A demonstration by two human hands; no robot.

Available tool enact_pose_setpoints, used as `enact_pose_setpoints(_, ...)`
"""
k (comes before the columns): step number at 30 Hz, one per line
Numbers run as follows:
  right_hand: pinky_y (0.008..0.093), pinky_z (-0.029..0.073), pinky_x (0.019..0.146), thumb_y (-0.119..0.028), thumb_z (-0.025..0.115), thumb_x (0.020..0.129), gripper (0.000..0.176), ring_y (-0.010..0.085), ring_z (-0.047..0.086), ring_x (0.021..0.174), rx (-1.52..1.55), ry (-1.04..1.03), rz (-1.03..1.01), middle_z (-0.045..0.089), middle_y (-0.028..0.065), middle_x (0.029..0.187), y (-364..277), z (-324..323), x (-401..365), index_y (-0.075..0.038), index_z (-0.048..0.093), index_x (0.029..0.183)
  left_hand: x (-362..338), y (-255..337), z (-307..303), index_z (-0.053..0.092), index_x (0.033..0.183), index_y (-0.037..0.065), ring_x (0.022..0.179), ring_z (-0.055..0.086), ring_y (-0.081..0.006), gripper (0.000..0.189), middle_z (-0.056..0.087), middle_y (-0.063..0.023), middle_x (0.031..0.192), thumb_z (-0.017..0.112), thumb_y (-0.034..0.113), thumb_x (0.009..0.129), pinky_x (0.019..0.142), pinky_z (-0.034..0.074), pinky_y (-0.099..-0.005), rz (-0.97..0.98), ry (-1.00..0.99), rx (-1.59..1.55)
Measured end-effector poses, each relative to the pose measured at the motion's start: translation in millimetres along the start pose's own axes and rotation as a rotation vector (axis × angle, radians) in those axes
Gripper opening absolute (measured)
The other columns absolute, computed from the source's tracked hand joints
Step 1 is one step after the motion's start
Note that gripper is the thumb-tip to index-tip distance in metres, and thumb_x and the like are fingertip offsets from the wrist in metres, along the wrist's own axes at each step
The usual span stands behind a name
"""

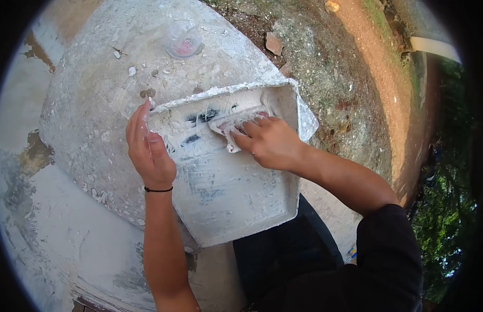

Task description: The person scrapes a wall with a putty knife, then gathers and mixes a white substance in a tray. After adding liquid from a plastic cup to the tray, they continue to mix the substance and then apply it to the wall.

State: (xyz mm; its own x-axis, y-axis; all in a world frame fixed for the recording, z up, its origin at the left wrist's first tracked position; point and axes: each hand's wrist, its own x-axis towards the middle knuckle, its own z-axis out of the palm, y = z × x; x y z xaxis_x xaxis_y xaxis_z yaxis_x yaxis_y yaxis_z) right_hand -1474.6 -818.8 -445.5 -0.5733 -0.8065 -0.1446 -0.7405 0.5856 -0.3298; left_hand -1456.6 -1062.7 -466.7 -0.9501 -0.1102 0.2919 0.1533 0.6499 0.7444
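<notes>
A shallow, wide tray (226,208) is smeared inside with wet white paste, with dark patches of its floor showing through. My left hand (149,151) is at the tray's upper left side, its fingers nearly straight along the outside and its thumb on the inner side, holding the wall. Inside the tray, near the far wall, my right hand (270,143) is closed around a flat, paste-coated piece (228,125) that looks like a scraper. White paste covers those fingertips, and most of the piece's grip is hidden under the hand.
The tray rests partly on a large, pale, paste-spattered block (96,119), near my dark-clothed legs (283,249). A clear plastic cup (183,40) with pink residue lies on the block. Beyond are a broken tile piece (274,43), rough ground (350,104) and greenery.
</notes>
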Motion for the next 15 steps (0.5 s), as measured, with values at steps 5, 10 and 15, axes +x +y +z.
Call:
enact_pose_setpoints(5, 0.0415, 0.047, 0.073, -0.016, 0.054, 0.075, 0.039, 0.0318, 0.06, 0.088, -0.035, 0.16, 0.103, 0.06, 0.0169, 0.099, -20, 32, -27, -0.003, 0.059, 0.111, -2, -2, 1, 0.053, 0.118, -0.006, 0.114, 0.05, -0.0312, 0.058, 0.055, -0.0194, 0.12, 0.021, 0.037, 0.097, 0.099, 0.035, -0.0378, 0.003, -0.018, 0.01)
enact_pose_setpoints(10, 0.0445, 0.044, 0.075, -0.016, 0.054, 0.074, 0.039, 0.0332, 0.057, 0.093, -0.064, 0.234, 0.148, 0.059, 0.0189, 0.1, -24, 50, -7, -0.001, 0.059, 0.11, -2, -4, 1, 0.053, 0.117, -0.007, 0.111, 0.05, -0.034, 0.055, 0.056, -0.0197, 0.117, 0.025, 0.036, 0.096, 0.096, 0.036, -0.0401, 0.003, -0.002, -0.014)
enact_pose_setpoints(15, 0.0485, 0.044, 0.076, -0.016, 0.053, 0.074, 0.037, 0.0332, 0.058, 0.09, -0.119, 0.238, 0.142, 0.059, 0.0191, 0.098, -24, 53, 3, 0.001, 0.06, 0.106, -1, -5, 0, 0.053, 0.117, -0.007, 0.111, 0.05, -0.0343, 0.057, 0.057, -0.0199, 0.116, 0.027, 0.039, 0.095, 0.097, 0.036, -0.0403, 0.016, -0.009, -0.018)
